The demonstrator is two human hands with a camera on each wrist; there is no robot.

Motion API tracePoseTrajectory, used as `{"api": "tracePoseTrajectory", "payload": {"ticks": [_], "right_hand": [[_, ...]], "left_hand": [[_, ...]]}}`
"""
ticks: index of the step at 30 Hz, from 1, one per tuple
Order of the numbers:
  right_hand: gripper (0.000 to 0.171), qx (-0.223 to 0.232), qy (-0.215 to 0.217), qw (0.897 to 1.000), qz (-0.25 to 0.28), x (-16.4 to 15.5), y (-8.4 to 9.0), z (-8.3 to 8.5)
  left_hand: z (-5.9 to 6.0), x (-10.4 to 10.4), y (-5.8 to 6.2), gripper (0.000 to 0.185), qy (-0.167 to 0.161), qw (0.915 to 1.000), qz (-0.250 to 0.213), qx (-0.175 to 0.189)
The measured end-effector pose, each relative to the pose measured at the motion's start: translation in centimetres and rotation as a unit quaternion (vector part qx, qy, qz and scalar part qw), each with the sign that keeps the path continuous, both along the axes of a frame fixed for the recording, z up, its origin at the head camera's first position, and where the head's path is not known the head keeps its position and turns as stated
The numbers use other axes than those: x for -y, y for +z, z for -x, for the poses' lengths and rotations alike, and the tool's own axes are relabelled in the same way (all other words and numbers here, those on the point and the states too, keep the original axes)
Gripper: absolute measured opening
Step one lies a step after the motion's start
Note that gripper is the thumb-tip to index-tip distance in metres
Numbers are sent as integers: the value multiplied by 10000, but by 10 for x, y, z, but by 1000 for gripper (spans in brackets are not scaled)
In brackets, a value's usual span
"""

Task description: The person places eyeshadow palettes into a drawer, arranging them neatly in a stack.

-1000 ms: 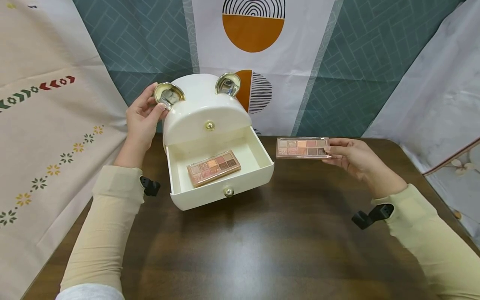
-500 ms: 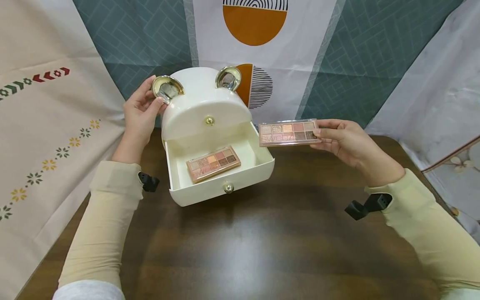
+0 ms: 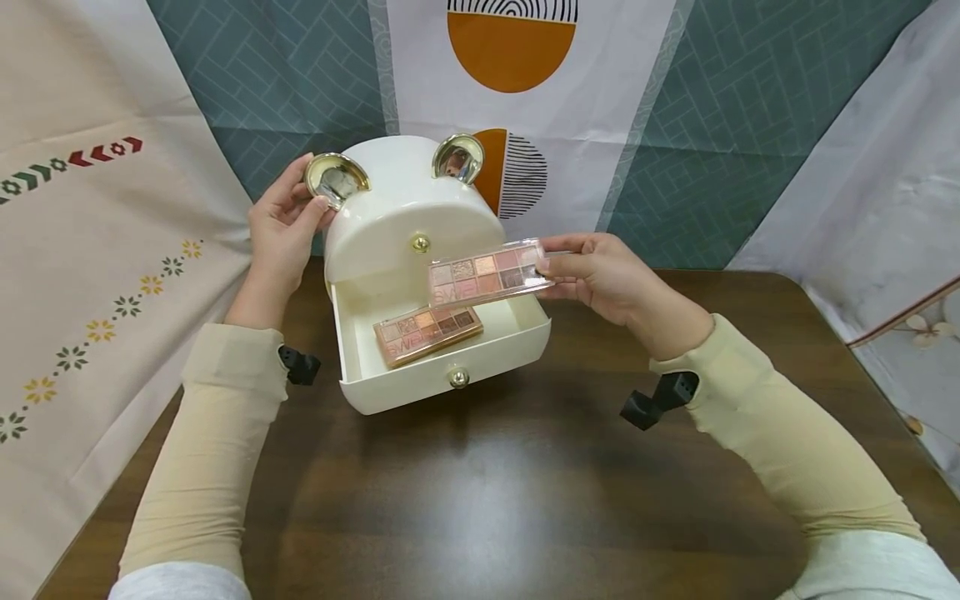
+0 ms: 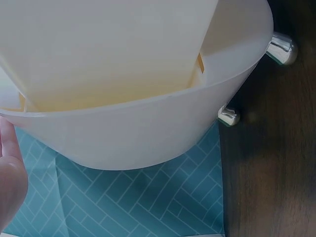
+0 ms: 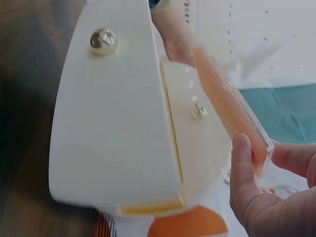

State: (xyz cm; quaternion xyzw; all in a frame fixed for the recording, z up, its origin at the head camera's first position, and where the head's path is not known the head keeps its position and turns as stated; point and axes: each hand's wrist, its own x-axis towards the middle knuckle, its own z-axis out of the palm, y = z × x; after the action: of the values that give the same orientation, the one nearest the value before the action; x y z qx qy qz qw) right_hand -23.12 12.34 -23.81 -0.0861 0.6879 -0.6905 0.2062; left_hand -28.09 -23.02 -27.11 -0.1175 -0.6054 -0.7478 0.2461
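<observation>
A cream, round-topped cosmetic box with two gold ear-like mirrors stands on the dark table. Its drawer is pulled out and holds one eyeshadow palette. My right hand pinches a second palette by its right end and holds it level over the drawer's back right part. The same palette appears edge-on in the right wrist view, beside the box. My left hand holds the box's left side, fingers on the left gold ear. The left wrist view shows the box from behind.
Patterned cloth hangs behind and to both sides of the table; the beige one drapes close to my left arm. Bare dark wood lies in front of the drawer. Small gold knobs stick out from the drawer front and the lid.
My right hand has lifted the second palette from the table on the right and carried it leftward to above the open drawer. The left hand has stayed on the box.
</observation>
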Motion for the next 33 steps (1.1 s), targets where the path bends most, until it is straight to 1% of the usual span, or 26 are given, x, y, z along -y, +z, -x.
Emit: {"api": "tracePoseTrajectory", "payload": {"ticks": [2,5,12,17,24,29,33], "right_hand": [[43,-81,127,9998,-131,12,-3,3],[44,-56,222,9994,-270,27,-7,6],[41,196,156,9985,-480,55,-15,13],[40,329,138,9969,-707,66,-22,19],[39,542,254,9933,-993,82,-31,27],[39,541,467,9913,-1102,86,-33,28],[39,560,494,9900,-1199,89,-35,30]], "left_hand": [[0,0,0,48,17,10000,1,17],[0,0,0,49,16,10000,-4,77],[-2,0,0,50,64,9998,27,161],[-2,0,-1,50,49,9999,47,155],[-5,3,-2,50,45,9999,55,136],[-3,3,-2,48,-5,10000,54,25],[-1,3,-3,48,-57,10000,62,-42]]}}
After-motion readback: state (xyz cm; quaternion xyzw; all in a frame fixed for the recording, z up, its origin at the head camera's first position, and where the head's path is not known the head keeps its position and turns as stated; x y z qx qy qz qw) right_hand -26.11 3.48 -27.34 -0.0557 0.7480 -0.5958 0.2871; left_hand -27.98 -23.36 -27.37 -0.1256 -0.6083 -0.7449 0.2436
